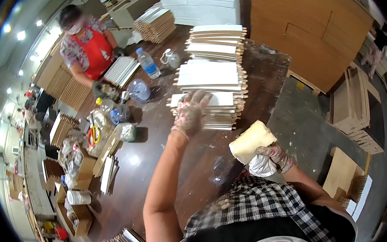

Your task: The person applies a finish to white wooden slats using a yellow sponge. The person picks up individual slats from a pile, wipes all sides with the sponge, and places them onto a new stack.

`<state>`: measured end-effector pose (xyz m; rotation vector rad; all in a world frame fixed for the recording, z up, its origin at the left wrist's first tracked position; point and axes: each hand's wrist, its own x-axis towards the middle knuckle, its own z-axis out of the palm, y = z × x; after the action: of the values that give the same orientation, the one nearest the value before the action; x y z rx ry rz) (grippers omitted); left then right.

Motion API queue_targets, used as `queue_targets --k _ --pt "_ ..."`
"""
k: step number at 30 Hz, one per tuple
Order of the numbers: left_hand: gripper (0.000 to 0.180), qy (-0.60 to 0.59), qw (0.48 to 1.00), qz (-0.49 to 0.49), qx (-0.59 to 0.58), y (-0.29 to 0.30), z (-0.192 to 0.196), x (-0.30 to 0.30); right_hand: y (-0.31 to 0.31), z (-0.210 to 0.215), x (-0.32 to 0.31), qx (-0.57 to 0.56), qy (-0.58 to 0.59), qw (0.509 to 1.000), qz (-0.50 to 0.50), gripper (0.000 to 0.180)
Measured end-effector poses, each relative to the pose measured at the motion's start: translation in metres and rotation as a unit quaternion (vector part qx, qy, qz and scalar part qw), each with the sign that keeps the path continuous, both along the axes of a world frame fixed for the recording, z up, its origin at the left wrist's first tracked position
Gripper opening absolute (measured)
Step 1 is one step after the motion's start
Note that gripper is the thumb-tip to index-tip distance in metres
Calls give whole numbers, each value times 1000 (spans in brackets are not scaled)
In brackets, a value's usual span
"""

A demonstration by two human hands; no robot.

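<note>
Fuzzy cream pad (250, 143) in right hand (276, 155), left hand (191, 113) at flat panels (208, 74)

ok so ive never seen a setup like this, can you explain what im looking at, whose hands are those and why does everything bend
There's no machine: a person is working with their own hands, in pale gloves with red marks. The one picture comes from a wide fisheye camera on their head, looking down, so straight edges bend toward the rim.

The left hand is spread over the near end of a row of white-topped panels on a dark brown table. The right hand holds a pale yellow pad, with crumpled white material beneath it.

Also on the table are a blue-labelled bottle and orange-handled scissors among other items. Across it stands a co-worker in a red apron.
</note>
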<state>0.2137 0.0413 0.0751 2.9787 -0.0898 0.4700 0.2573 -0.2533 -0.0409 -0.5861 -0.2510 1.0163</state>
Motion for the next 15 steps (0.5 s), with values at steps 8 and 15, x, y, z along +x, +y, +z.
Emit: queue_targets --k 8,15 --pt "53 40 992 48 -105 1 17 -11 7 42 3 -28 -15 994 -103 46" --pt "61 -54 945 217 -239 -24 -19 -139 55 73 3 -135 -224 960 -100 41"
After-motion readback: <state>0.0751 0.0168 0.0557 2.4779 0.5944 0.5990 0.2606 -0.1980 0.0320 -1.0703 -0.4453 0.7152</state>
